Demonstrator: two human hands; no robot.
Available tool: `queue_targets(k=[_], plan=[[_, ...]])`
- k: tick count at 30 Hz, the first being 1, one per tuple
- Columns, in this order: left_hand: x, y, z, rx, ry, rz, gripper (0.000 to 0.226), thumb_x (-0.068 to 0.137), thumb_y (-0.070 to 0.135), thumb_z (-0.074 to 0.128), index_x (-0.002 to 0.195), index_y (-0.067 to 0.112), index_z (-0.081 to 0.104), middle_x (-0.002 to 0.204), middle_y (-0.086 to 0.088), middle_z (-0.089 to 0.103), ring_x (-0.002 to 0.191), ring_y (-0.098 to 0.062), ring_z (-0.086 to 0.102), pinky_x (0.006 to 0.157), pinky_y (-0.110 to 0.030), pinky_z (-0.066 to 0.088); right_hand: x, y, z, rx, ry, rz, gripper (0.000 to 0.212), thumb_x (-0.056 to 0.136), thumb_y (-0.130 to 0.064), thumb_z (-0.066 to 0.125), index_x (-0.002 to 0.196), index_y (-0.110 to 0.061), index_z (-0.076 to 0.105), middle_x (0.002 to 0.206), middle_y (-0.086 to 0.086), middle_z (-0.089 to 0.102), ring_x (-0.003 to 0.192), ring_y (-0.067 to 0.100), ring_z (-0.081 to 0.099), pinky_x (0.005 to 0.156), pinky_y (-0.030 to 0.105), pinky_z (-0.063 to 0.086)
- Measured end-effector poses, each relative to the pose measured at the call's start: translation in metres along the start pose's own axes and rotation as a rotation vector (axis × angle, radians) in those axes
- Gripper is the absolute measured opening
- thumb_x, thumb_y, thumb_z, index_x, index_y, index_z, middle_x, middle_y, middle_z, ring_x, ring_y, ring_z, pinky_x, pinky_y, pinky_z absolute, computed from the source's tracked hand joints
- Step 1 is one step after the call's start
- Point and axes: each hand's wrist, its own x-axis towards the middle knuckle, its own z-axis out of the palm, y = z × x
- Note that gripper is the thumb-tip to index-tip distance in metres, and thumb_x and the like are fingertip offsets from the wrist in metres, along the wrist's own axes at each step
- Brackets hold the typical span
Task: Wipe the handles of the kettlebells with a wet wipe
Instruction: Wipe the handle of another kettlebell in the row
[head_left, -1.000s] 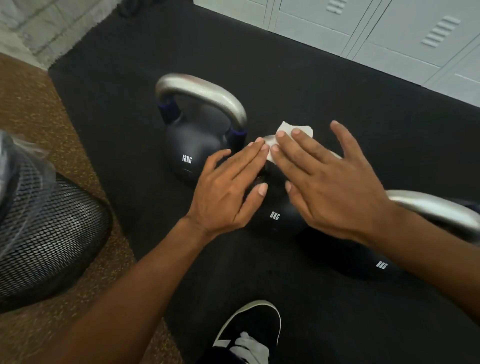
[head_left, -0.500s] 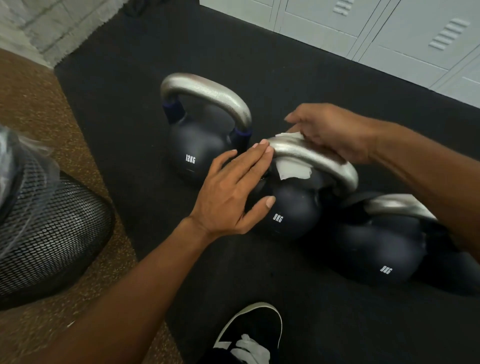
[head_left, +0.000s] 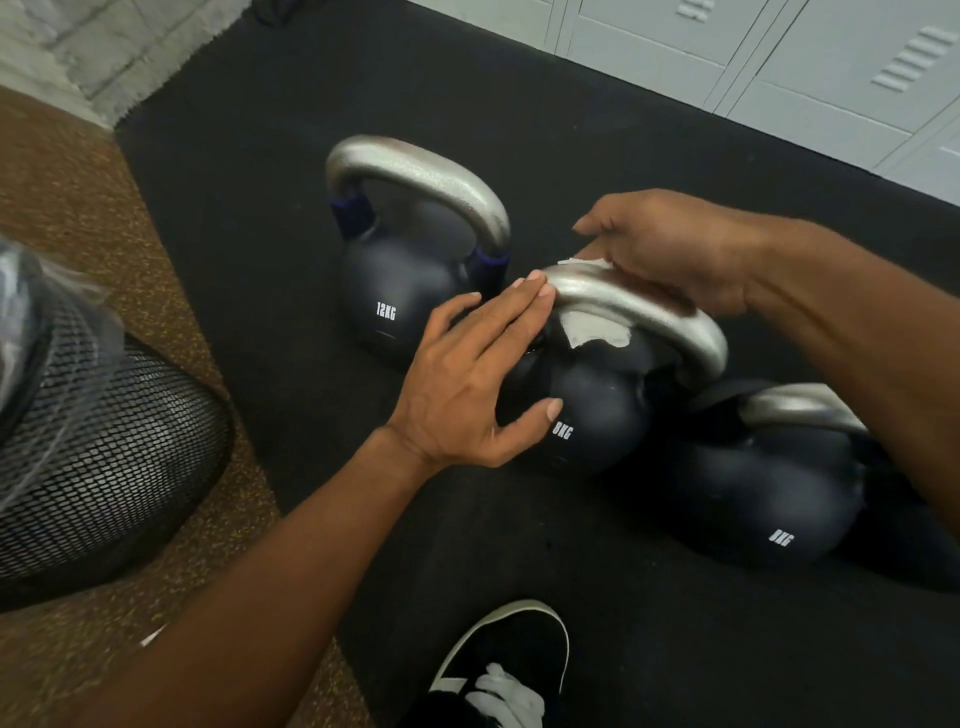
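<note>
Black floor mat (head_left: 249, 249), row of 12KG kettlebell (head_left: 400, 280), middle 8KG kettlebell (head_left: 602, 405), right 8KG kettlebell (head_left: 753, 493), shoe (head_left: 514, 660) at near edge, mesh bin (head_left: 104, 457) on brown flooring (head_left: 78, 218)

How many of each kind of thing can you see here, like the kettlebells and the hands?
Kettlebells: 3 (12KG kettlebell, middle 8KG kettlebell, right 8KG kettlebell)
Hands: 2 (left hand, right hand)
Wet wipe: 1
Mesh bin: 1
Shoe: 1
Total: 8
</note>
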Motion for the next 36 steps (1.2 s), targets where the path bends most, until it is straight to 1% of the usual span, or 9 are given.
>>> queue_targets(k=[4, 7, 11, 15, 17, 21, 26, 32, 36], plan=[[0.0, 0.0, -0.001, -0.041, 0.006, -0.008, 0.075, 0.091, 0.05, 0.053, 0.146, -0.001, 0.05, 0.156, -0.015, 0.046, 0.143, -0.018, 0.046, 0.11, -0.051, 0.039, -0.028, 0.008, 0.022, -0.897, 0.305, -0.354, 0.054, 0.097, -0.043, 0.021, 0.128, -0.021, 0.059, 0.135, 0.005, 0.063, 0.119, 0.03, 0.059, 0.102, 0.052, 0.044], [0.0, 0.003, -0.002, -0.164, 0.057, -0.097, 0.064, 0.093, 0.04, 0.052, 0.143, 0.001, 0.055, 0.151, -0.013, 0.052, 0.14, -0.017, 0.05, 0.109, -0.049, 0.042, -0.046, 0.03, 0.041, -1.111, 0.42, -0.461, 0.069, 0.093, -0.044, 0.014, 0.152, -0.019, 0.04, 0.156, 0.003, 0.043, 0.139, 0.021, 0.046, 0.114, 0.052, 0.029], [0.005, 0.023, -0.011, -0.584, 0.261, -0.459, 0.043, 0.1, 0.025, 0.046, 0.128, 0.001, 0.068, 0.131, -0.011, 0.069, 0.127, -0.018, 0.063, 0.105, -0.044, 0.05, -0.047, 0.056, 0.057, -1.394, 0.549, -0.486, 0.068, 0.096, -0.042, 0.021, 0.155, -0.011, 0.031, 0.162, 0.01, 0.031, 0.148, 0.026, 0.033, 0.117, 0.063, 0.017], [0.023, 0.061, -0.031, -1.009, 0.195, -1.1, 0.048, 0.108, 0.038, 0.036, 0.117, 0.012, 0.075, 0.11, 0.001, 0.078, 0.104, -0.009, 0.073, 0.094, -0.031, 0.052, -0.046, 0.064, 0.071, -1.385, 0.616, -0.515, 0.067, 0.094, -0.037, 0.027, 0.155, -0.009, 0.034, 0.163, 0.01, 0.029, 0.151, 0.028, 0.027, 0.117, 0.066, 0.013], [0.03, 0.076, -0.039, -1.279, 0.083, -1.278, 0.058, 0.107, 0.047, 0.027, 0.121, 0.015, 0.073, 0.115, 0.002, 0.077, 0.109, -0.009, 0.071, 0.106, -0.037, 0.045, -0.046, 0.061, 0.073, -1.349, 0.622, -0.515, 0.069, 0.092, -0.038, 0.026, 0.154, -0.009, 0.035, 0.163, 0.011, 0.03, 0.151, 0.026, 0.028, 0.117, 0.065, 0.014], [0.036, 0.096, -0.052, -1.434, 0.11, -1.326, 0.064, 0.105, 0.057, 0.021, 0.114, 0.022, 0.074, 0.113, 0.004, 0.077, 0.109, -0.008, 0.071, 0.11, -0.042, 0.042, -0.049, 0.055, 0.075, -1.285, 0.599, -0.504, 0.072, 0.092, -0.041, 0.024, 0.156, -0.008, 0.029, 0.162, 0.012, 0.03, 0.15, 0.025, 0.028, 0.116, 0.065, 0.016], [0.049, 0.098, -0.056, -1.697, 0.173, -1.357, 0.073, 0.103, 0.061, 0.023, 0.136, 0.011, 0.063, 0.125, -0.004, 0.073, 0.119, -0.015, 0.068, 0.115, -0.043, 0.04, -0.055, 0.048, 0.071, -1.086, 0.613, -0.582, 0.08, 0.088, -0.033, 0.026, 0.16, -0.013, 0.0, 0.151, 0.0, 0.05, 0.149, 0.015, 0.031, 0.118, 0.066, 0.007], [0.069, 0.098, -0.062, -1.787, 0.226, -1.462, 0.083, 0.1, 0.068, 0.029, 0.147, 0.003, 0.048, 0.14, -0.013, 0.063, 0.131, -0.021, 0.059, 0.118, -0.043, 0.038, -0.057, 0.05, 0.073, -0.939, 0.584, -0.635, 0.084, 0.084, -0.032, 0.026, 0.16, -0.017, -0.007, 0.157, -0.001, 0.041, 0.148, 0.013, 0.032, 0.121, 0.062, -0.003], [0.072, 0.097, -0.061, -1.89, 0.177, -1.458, 0.089, 0.096, 0.074, 0.028, 0.141, 0.002, 0.056, 0.134, -0.016, 0.066, 0.131, -0.027, 0.059, 0.119, -0.045, 0.037, -0.058, 0.048, 0.074, -0.891, 0.585, -0.643, 0.083, 0.085, -0.033, 0.026, 0.16, -0.018, -0.006, 0.155, 0.0, 0.045, 0.147, 0.013, 0.035, 0.121, 0.06, -0.005]])
